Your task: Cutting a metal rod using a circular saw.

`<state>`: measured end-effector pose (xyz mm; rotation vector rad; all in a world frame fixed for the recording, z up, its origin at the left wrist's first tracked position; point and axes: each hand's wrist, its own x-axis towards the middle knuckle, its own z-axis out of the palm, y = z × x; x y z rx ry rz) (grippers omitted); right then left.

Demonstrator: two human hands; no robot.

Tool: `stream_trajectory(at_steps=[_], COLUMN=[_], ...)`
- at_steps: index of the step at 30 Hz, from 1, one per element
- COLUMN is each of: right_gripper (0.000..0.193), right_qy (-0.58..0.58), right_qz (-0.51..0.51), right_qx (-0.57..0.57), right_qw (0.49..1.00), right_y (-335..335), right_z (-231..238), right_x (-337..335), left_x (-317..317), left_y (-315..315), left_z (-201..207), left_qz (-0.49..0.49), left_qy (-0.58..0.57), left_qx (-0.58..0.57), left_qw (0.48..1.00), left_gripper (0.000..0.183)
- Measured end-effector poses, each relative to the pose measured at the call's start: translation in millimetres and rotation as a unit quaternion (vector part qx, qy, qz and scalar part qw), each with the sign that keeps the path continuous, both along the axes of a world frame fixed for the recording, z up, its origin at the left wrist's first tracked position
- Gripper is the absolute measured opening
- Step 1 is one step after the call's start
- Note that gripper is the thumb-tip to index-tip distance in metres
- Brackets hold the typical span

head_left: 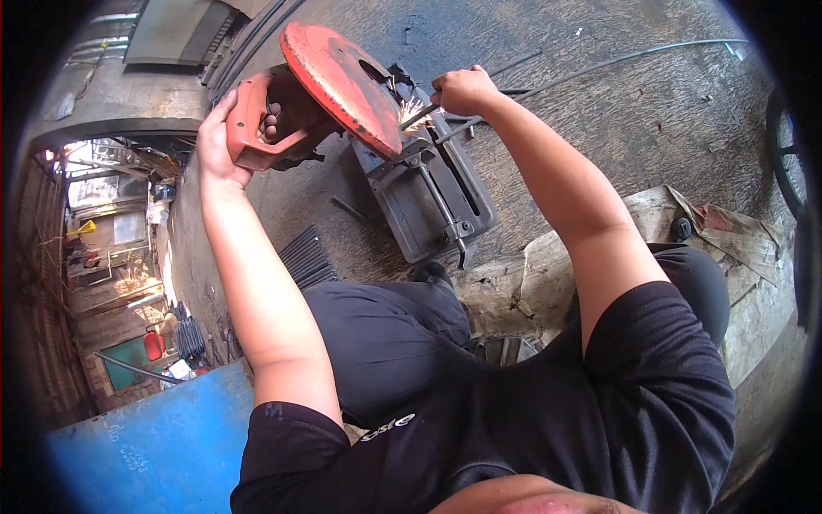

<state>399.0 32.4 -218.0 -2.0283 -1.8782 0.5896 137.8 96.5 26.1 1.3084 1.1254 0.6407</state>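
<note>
My left hand (216, 141) is wrapped around the orange D-shaped handle (250, 120) of a chop saw, at upper left. The saw's round red guard (338, 90) tilts down over the grey base (428, 201), which carries a clamp screw (441, 201). My right hand (465, 91) is closed around a thin dark metal rod (418, 117) on the far side of the base. Bright sparks (413, 108) fly where the rod meets the guard's lower edge. The guard hides the cutting disc and the rod's other end.
Several short dark rods (308, 257) lie side by side left of the base. A long rod (634, 53) crosses the floor at upper right. Under my legs spreads a dirty pale cloth (539, 274). A blue panel (163, 437) stands at lower left, a dark wheel (779, 154) at far right.
</note>
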Motion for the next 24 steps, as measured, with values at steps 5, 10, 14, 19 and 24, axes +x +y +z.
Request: stream_trajectory(at_steps=[5,10,14,19,24], right_gripper=[0.036,0.035,0.035,0.035,0.035], right_qy=[-0.005,-0.002,-0.003,-0.007,-0.008], right_qz=[-0.002,0.006,0.008,0.005,0.005], right_qx=[0.004,-0.003,-0.016,-0.005,-0.01], right_qw=[1.0,1.0,1.0,1.0,1.0], right_y=[-0.2,0.9,-0.5,-1.1,0.3], right_z=[0.6,1.6,1.7,2.2,0.6], right_x=[0.5,0.6,0.0,0.0,0.5], left_x=[-3.7,-4.9,-4.9,-2.8,1.6], left_y=[6.0,7.6,6.6,3.5,-1.0], left_z=[0.1,-0.3,0.5,1.8,0.6], left_qz=[-0.02,-0.014,-0.021,-0.007,0.011], left_qy=[-0.004,0.001,0.0,-0.002,0.004], left_qx=[-0.02,-0.015,-0.017,-0.023,-0.001], left_qw=[1.0,1.0,1.0,1.0,1.0], left_gripper=[0.048,0.048,0.047,0.047,0.052])
